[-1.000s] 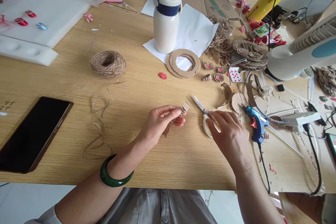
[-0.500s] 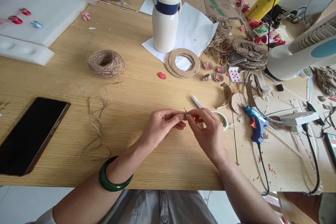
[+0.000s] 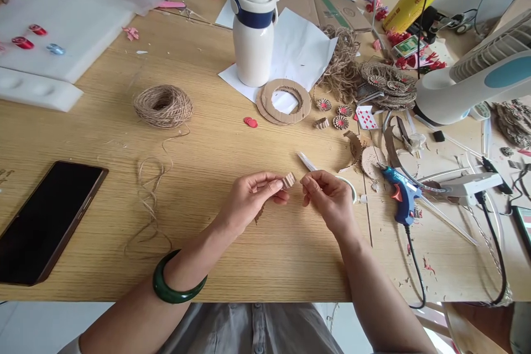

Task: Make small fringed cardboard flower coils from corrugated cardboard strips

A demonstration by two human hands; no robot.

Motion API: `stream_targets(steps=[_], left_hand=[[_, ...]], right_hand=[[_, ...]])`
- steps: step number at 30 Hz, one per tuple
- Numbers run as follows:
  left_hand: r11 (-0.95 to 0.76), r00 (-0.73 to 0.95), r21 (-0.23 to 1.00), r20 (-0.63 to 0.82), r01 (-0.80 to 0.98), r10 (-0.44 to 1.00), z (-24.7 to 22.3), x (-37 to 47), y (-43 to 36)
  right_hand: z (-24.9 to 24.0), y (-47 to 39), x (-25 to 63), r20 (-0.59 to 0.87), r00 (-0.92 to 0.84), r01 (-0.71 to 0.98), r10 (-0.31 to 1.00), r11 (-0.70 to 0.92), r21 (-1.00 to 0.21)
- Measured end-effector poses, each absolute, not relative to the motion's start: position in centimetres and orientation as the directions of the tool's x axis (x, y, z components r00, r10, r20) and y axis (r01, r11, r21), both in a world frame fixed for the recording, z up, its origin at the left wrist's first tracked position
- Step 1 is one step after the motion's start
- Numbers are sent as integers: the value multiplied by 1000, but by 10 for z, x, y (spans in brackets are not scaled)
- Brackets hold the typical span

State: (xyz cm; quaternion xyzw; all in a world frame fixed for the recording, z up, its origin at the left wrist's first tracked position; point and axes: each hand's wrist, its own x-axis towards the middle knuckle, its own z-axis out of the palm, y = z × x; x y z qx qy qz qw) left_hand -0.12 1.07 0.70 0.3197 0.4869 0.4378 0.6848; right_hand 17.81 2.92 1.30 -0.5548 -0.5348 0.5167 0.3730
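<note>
My left hand [image 3: 253,196] is closed, pinching a strip of corrugated cardboard [image 3: 289,180] whose ribbed end shows beyond my thumb. A darker ribbed length pokes out beneath the palm, apparently the same strip. Just to the right, apart from the strip, my right hand [image 3: 327,194] has thumb and fingertips pressed together. Whether anything tiny sits between them I cannot make out. Behind that hand lies a pair of scissors [image 3: 306,161], with its pale handle loop partly covered.
Beyond my hands are cardboard rings [image 3: 307,100], red discs [image 3: 251,122], pleated rosettes [image 3: 323,104] and a white bottle [image 3: 254,47]. At left sit a ball of twine [image 3: 143,110] and a phone [image 3: 50,221]. A blue glue gun [image 3: 409,202] with its cord lies right.
My hands have moved apart, the right one slightly rightward off the strip. The strip's ribbed end now shows in my left fingers. The whole view has shifted slightly.
</note>
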Motion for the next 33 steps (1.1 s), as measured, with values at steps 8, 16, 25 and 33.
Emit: stream_targets(steps=[8, 16, 25, 33], left_hand=[[395, 77, 827, -399, -400, 914, 1, -1, 12], [386, 106, 846, -375, -367, 921, -1, 0, 9], [278, 95, 948, -266, -157, 959, 2, -2, 7], [167, 36, 980, -164, -108, 986, 10, 0, 7]], right_hand=[[41, 24, 264, 160, 203, 801, 966, -70, -594], [30, 16, 279, 415, 193, 855, 889, 55, -516], [14, 32, 176, -106, -300, 221, 948, -39, -975], [8, 31, 168, -302, -390, -66, 870, -354, -933]])
